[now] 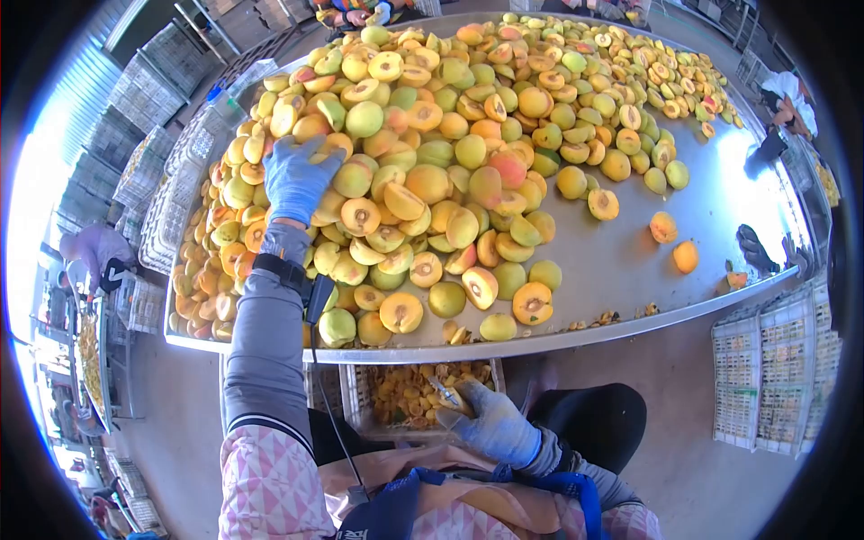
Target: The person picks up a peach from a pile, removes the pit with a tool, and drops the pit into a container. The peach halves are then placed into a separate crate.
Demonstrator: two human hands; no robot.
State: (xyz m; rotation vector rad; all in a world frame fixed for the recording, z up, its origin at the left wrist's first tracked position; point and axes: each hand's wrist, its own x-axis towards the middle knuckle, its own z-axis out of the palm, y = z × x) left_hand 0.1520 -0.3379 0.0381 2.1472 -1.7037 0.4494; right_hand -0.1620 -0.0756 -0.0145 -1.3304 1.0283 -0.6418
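A big heap of yellow peaches (432, 184), many cut in half with the stone showing, covers much of the metal table (621, 270). My left hand (304, 180), in a blue glove, reaches onto the heap's left side. Its fingers are spread over the fruit, and I see nothing held in them. My right hand (499, 427), also gloved, is low in front of my body, below the table edge. It is closed around a small hand tool (445, 393) with a metal tip; the handle is mostly hidden. Below it, a crate (362, 405) holds yellow fruit pieces.
A raised rim (576, 340) runs along the table's near edge. A dark glove (754, 249) lies at the right. White crates (774, 369) stand at right, with more stacked crates (162, 72) at left. Another person (99, 252) bends over at the left.
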